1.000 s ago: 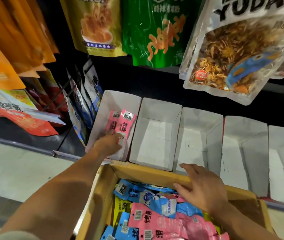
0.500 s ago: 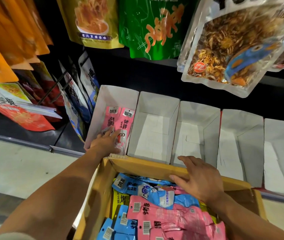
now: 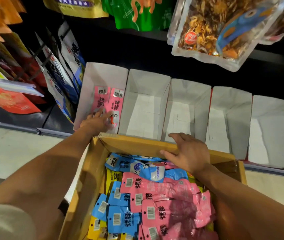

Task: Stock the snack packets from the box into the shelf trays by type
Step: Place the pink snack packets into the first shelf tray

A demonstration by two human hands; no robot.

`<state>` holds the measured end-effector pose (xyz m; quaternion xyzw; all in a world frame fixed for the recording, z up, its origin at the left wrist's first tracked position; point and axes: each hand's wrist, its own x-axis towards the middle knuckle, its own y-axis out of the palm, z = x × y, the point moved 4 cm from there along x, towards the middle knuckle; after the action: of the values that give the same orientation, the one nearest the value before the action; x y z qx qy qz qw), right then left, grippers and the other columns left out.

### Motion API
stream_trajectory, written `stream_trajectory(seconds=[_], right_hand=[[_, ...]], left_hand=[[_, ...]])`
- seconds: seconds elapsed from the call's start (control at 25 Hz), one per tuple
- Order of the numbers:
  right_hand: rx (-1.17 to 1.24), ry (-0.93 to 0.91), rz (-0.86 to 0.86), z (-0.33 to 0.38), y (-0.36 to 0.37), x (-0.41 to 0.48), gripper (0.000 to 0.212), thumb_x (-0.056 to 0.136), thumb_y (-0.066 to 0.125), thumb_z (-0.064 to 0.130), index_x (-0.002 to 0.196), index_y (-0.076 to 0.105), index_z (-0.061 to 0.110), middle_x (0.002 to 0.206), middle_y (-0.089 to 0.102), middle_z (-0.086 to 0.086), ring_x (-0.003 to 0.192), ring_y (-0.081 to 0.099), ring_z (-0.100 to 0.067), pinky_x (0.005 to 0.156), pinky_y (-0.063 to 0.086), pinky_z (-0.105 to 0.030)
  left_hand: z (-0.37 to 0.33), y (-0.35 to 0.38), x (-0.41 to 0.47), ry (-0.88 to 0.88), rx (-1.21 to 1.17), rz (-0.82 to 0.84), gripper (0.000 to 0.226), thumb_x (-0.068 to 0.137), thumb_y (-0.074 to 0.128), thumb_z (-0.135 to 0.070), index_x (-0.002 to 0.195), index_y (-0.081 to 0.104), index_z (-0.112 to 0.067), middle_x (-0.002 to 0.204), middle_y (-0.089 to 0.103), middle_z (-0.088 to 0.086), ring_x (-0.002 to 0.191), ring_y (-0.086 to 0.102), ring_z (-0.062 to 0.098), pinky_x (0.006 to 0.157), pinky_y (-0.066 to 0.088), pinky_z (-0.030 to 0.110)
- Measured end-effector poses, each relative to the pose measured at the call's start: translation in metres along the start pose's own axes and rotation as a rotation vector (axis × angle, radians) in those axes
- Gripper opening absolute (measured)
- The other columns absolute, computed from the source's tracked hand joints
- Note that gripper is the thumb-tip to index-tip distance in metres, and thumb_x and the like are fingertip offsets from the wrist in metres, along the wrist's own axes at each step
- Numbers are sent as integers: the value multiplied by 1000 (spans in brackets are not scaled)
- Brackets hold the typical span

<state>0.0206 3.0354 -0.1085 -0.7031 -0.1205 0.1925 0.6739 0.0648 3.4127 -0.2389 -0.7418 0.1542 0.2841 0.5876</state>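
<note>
Placement underway: left hand [image 3: 97,122] lies flat, fingers spread, on 2 pink packets [image 3: 109,103] in the leftmost tray [image 3: 103,73], apparently seating them, while right hand [image 3: 188,154], open and holding nothing, steadies the box [image 3: 137,144].

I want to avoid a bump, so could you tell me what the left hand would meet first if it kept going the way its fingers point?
The left hand already rests on the pink packets; beyond them probably the tray's back wall.

one head-worn view — looks steeply down, close over the cardboard box [image 3: 137,148], toward the shelf trays [image 3: 188,94].
</note>
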Motion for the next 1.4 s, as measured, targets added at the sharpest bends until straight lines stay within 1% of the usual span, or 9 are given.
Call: stream_trajectory(seconds=[0.24,0.44,0.52,0.64,0.76,0.88,1.0,1.24,1.4], right_hand=[[22,5,28,-1,0,4,83,79,23,91,137,47,37,128,63,10,110,62,-17,69,54,-31],[9,9,40,-2,2,4,83,80,21,92,137,46,38,127,63,9,110,62,-17,71,56,-33],[17,1,24,-2,2,3,80,81,24,90,136,47,37,126,64,9,110,63,-17,71,56,-33],[26,-14,9,-3,2,2,77,83,27,88,134,49,35,124,65,9,110,62,-17,74,55,-34],[-35,-5,44,-3,3,-1,79,82,23,89,135,48,36,127,64,7,116,59,-19,96,46,-45],[-75,59,93,2,-3,-10,78,85,26,85,140,44,33,137,55,0,128,51,-25,110,29,-59],[8,72,147,13,-17,-31,74,91,37,74,149,34,27,151,41,-4,138,38,-28,115,24,-58],[89,-88,-13,29,-24,-111,59,90,54,56,140,49,26,140,52,-6,126,48,-30,105,37,-46],[88,-137,225,28,2,-160,47,90,57,46,135,54,33,137,53,2,127,49,-25,105,38,-39]], left_hand=[[-17,-11,-20,75,88,15,79,103,52,-48,163,2,-30,171,-8,10,158,-8,30,125,5,54],[-1,-12,-24,176,288,-12,90,97,50,7,163,3,-31,172,-4,6,158,-7,33,124,15,56],[-6,-19,-33,170,171,-29,83,99,54,-1,164,11,-28,171,3,10,157,0,35,124,15,54],[-7,-28,-47,98,-185,-44,68,98,65,-38,157,36,-21,164,30,17,150,29,37,122,26,51],[-11,-43,-86,110,-380,-150,58,101,58,-46,148,49,-15,154,45,18,139,45,37,115,37,46],[-28,-62,-139,199,-350,-241,57,104,48,-48,153,44,-18,157,45,13,142,45,32,113,39,42],[-46,-63,-198,251,-267,-329,51,106,47,-47,154,42,-30,160,42,5,144,42,28,117,38,45],[-73,5,-307,323,18,-321,69,93,28,-59,152,44,-27,156,44,11,145,37,34,116,38,49],[-94,62,-362,343,76,-153,64,101,31,-59,158,35,-30,165,31,10,154,23,33,124,23,49]])
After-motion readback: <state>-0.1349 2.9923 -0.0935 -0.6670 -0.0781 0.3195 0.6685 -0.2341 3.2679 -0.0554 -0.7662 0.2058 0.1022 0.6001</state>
